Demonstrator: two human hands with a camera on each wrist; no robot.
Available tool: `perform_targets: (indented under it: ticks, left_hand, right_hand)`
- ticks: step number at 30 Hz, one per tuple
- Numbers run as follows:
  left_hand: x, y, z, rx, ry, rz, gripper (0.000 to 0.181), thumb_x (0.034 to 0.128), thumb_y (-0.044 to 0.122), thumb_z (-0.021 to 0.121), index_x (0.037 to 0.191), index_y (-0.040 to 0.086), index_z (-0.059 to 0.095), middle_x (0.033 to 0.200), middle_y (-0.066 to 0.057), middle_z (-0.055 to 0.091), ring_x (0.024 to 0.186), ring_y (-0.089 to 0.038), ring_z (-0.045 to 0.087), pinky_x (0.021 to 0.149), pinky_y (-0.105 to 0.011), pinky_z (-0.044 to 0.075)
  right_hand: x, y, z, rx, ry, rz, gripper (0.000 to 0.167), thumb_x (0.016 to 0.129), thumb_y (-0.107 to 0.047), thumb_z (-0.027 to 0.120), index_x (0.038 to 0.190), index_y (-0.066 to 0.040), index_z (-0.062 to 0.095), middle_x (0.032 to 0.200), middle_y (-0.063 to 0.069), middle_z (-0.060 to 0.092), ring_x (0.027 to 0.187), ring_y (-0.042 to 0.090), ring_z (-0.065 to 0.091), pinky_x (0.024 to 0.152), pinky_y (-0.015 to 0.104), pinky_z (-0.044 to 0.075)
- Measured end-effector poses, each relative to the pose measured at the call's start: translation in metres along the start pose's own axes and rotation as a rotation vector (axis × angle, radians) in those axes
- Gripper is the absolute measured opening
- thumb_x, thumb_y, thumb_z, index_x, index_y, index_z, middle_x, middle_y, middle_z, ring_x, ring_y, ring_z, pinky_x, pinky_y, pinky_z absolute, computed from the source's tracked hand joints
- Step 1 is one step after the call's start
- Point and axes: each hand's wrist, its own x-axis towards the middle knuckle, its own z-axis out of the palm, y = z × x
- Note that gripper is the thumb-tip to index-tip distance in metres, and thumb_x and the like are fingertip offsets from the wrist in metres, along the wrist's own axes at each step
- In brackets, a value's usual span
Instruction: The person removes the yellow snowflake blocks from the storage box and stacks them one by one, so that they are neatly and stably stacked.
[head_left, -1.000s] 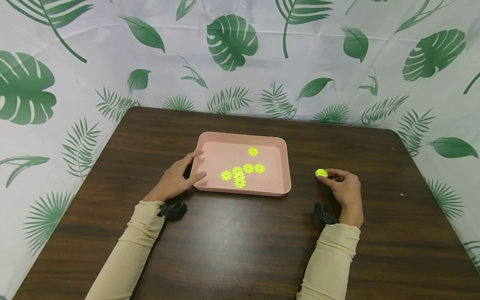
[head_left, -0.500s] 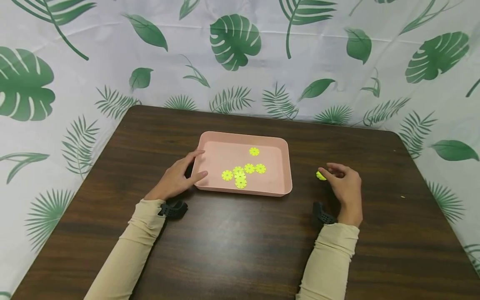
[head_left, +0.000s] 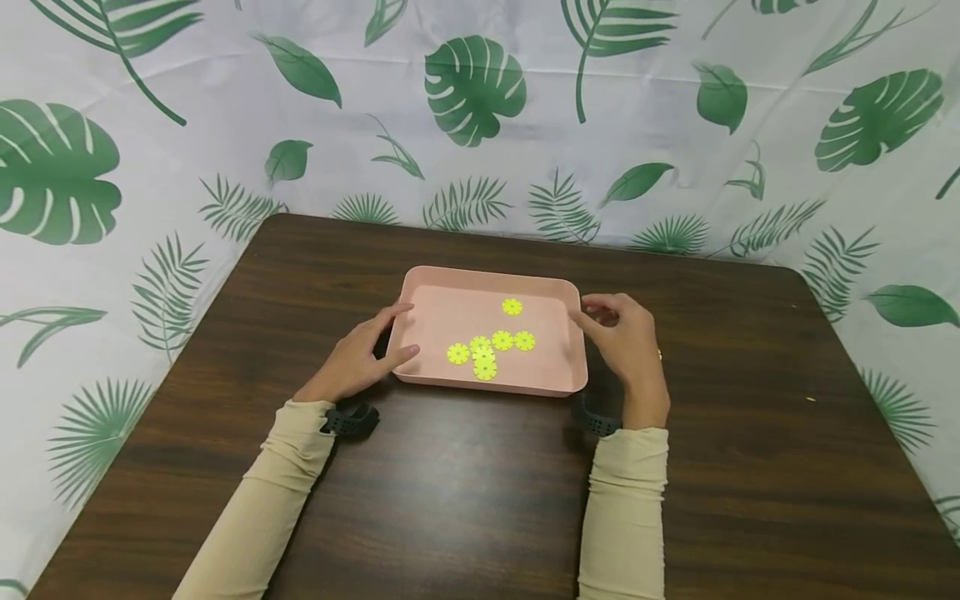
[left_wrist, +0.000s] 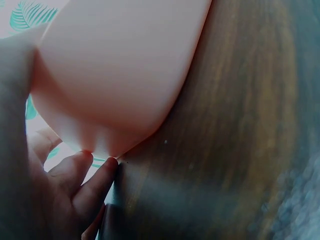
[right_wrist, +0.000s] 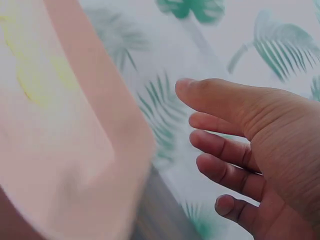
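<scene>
A pink tray lies on the dark wooden table. In it are several yellow notched discs, some overlapping near the front wall. My left hand holds the tray's left end, its thumb and forefinger reaching over the rim; the left wrist view shows fingertips against the wall. At the right end, my right hand hovers beside the rim. Its fingers are loosely bent with nothing between them, and the right wrist view shows a gap to the tray. A sliver of another yellow disc shows behind the right wrist.
The brown table spreads around the tray. A white cloth with green leaves hangs behind it. A tiny yellowish fleck lies on the table at the right. Both wrists wear black straps.
My right hand has let go of a yellow disc on the table right of the tray, then moved left to the tray's right rim. The left hand keeps its place.
</scene>
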Motion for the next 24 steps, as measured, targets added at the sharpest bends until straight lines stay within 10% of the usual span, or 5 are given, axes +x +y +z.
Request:
perform_targets:
  ticks: [24]
  left_hand:
    - [0.001,-0.003,0.002,0.021,-0.005,-0.024,0.077,0.0983,0.057,0.062,0.164,0.03,0.031,0.167,-0.004,0.033,0.15,-0.038,0.035,0.113,-0.072,0.028]
  right_hand:
    - [0.002,-0.07,0.101,-0.18,-0.541,-0.223,0.038,0.09,-0.02,0.083,0.122,-0.001,0.075,0.109,0.011,0.071,0.096,0.025,0.066,0.09,0.04,0.056]
